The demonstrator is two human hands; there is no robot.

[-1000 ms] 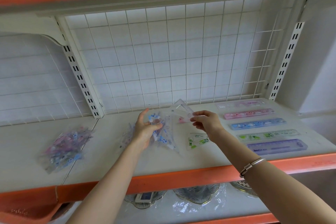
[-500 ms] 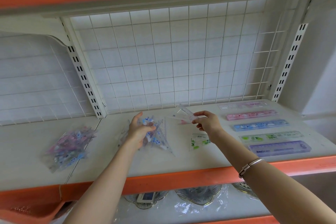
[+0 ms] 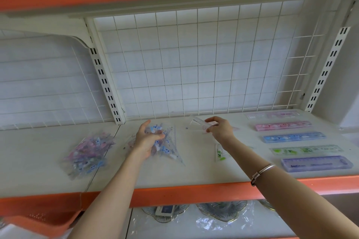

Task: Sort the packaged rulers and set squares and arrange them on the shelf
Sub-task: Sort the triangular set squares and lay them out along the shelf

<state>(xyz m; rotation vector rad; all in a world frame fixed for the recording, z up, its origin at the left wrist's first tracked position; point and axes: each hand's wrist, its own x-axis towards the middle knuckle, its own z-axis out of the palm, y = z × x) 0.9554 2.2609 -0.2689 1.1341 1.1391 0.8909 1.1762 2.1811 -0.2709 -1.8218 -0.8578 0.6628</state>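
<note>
Gripping bundle of clear-wrapped blue-printed set squares (image 3: 169,147) at centre of white shelf (image 3: 194,172), left hand (image 3: 146,140) fingers curled round it; right hand (image 3: 220,129) fingers pinch single clear pink-marked set square (image 3: 197,124) just above shelf, near row of five coloured packaged rulers (image 3: 294,137). Second wrapped pile (image 3: 88,154) lies far left.

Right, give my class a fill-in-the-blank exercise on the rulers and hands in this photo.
The right hand pinches a clear set square beside a row of ____ rulers.
The ruler nearest the front edge of the shelf is ____.
The blue ruler lies between the pink ruler and the ____ one.
The left hand grips a bundle of packets; the loose pile lies to its ____.
Missing words: five, purple, green, left.
</note>
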